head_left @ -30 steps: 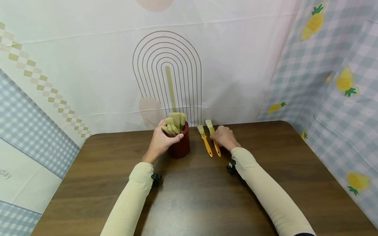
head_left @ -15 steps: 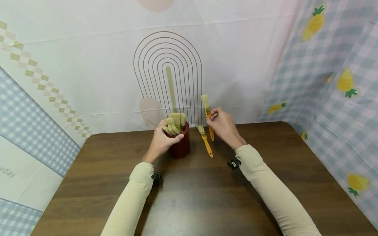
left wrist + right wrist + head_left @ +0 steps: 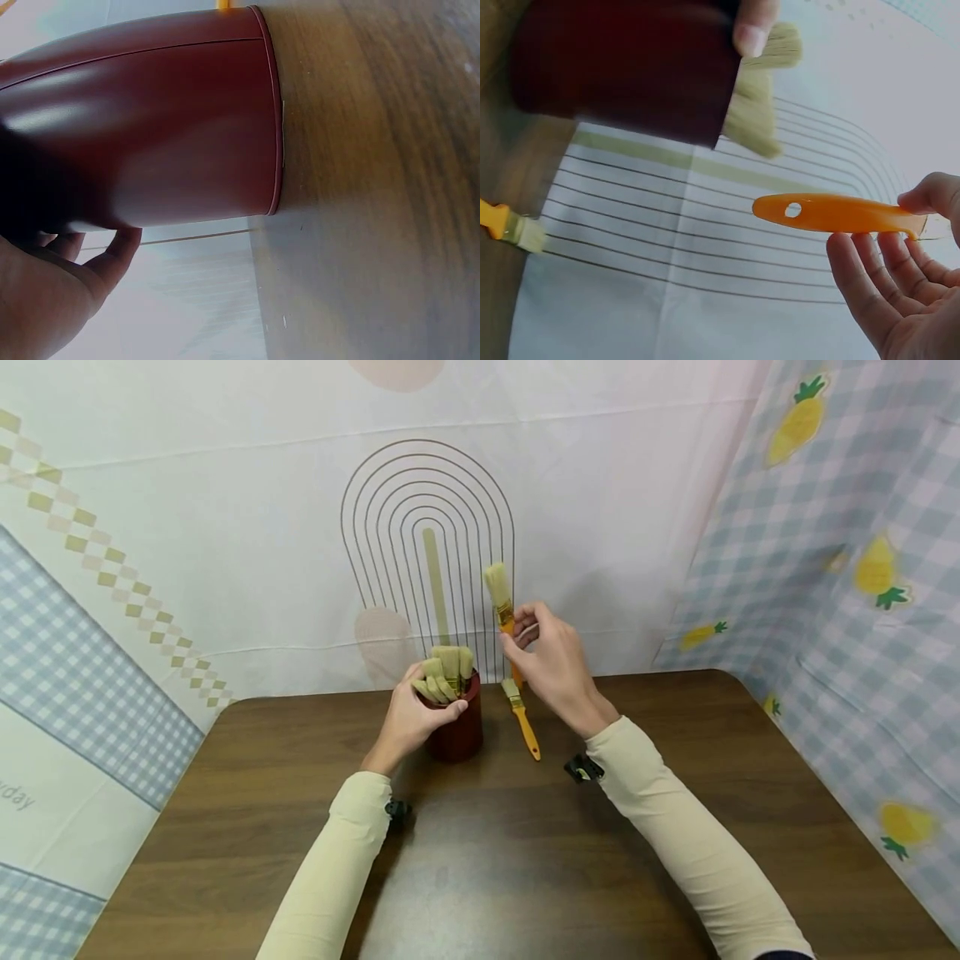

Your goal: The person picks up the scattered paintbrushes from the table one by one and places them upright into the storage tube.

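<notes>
A dark red cup [image 3: 455,735] [image 3: 150,124] [image 3: 622,67] stands on the brown table [image 3: 495,860] with several brushes [image 3: 446,670] bristles-up inside. My left hand [image 3: 411,717] grips the cup near its rim, the thumb across the front. My right hand [image 3: 546,664] is raised above the table, right of the cup, and pinches an orange-handled brush [image 3: 502,610] [image 3: 832,213] held upright with its bristles on top. Another orange-handled brush [image 3: 521,720] [image 3: 510,225] lies on the table just right of the cup.
Patterned cloth walls close in the table at the back [image 3: 427,543] and on the right [image 3: 847,568]. The table's rounded far corners sit near these walls.
My right hand has taken one of the two lying brushes off the table, lifted it upright and carried it up and slightly left, toward the cup. My left hand has stayed on the cup.
</notes>
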